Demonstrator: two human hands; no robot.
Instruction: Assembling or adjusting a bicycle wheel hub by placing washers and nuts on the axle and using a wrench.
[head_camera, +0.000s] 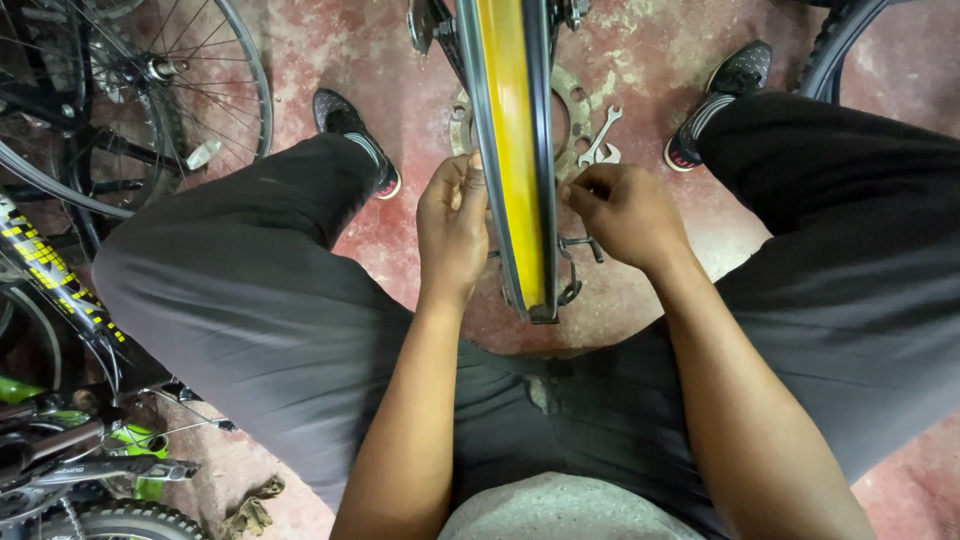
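Gripping the bare bicycle rim (515, 150) with its yellow rim tape, I keep my left hand (452, 225) curled on its left edge while my right hand (625, 212) pinches closed at its right side; it stands upright between my knees, a spanner (601, 138) lying on the red floor (640, 50) beyond

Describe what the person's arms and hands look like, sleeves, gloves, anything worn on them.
Both forearms are bare to the bottom of the picture, with no sleeves in view. The left hand and the right hand wear no gloves, and no watch, ring or wristband shows on either. Below them are dark grey trousers.
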